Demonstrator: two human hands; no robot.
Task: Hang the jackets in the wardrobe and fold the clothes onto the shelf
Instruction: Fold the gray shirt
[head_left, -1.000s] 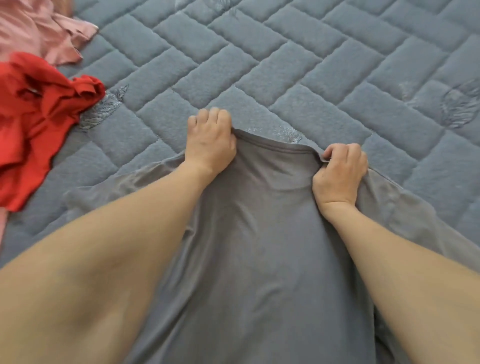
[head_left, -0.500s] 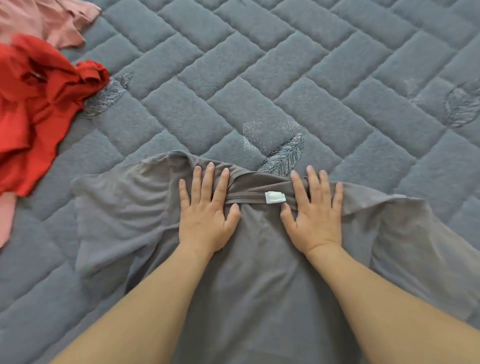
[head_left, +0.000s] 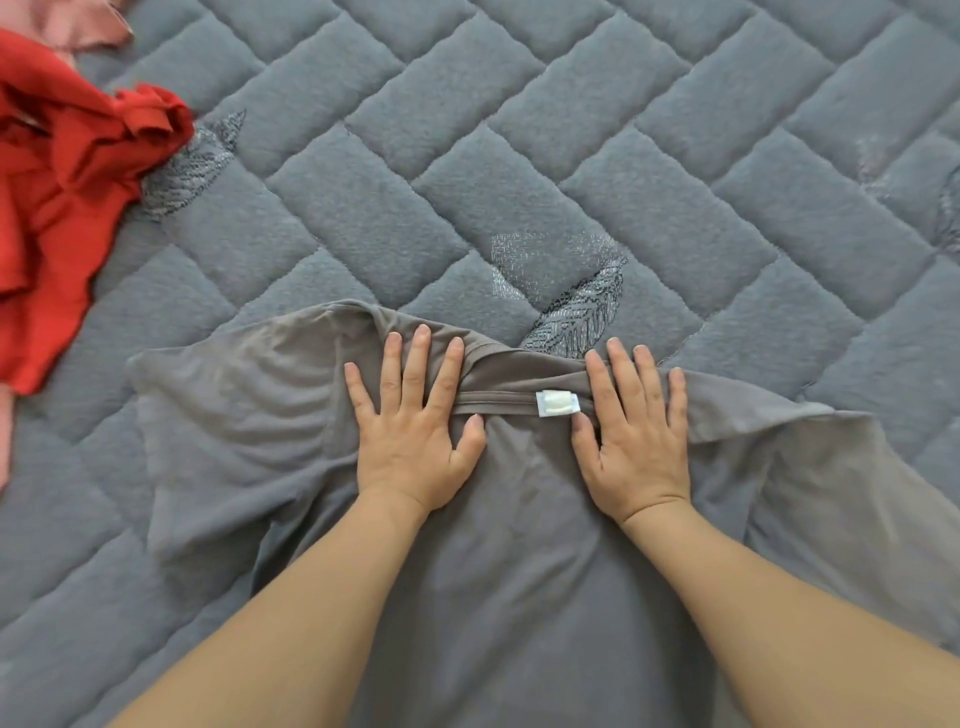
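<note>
A: Where's the shirt?

B: The grey T-shirt (head_left: 519, 597) lies spread on the quilted grey bed cover (head_left: 571, 156), collar away from the person.

A: And the 2 hands?

B: The left hand (head_left: 415, 447) and right hand (head_left: 636, 447) both press flat on it, fingers straight, either side of the white neck label (head_left: 557, 404).

A: Farther off?

B: A crumpled red garment (head_left: 67, 182) at the left, pink cloth (head_left: 78, 21) beyond it.

Grey quilted bed (head_left: 545, 171) — grey shirt (head_left: 509, 597) spread flat, red garment (head_left: 62, 208) crumpled left.
</note>
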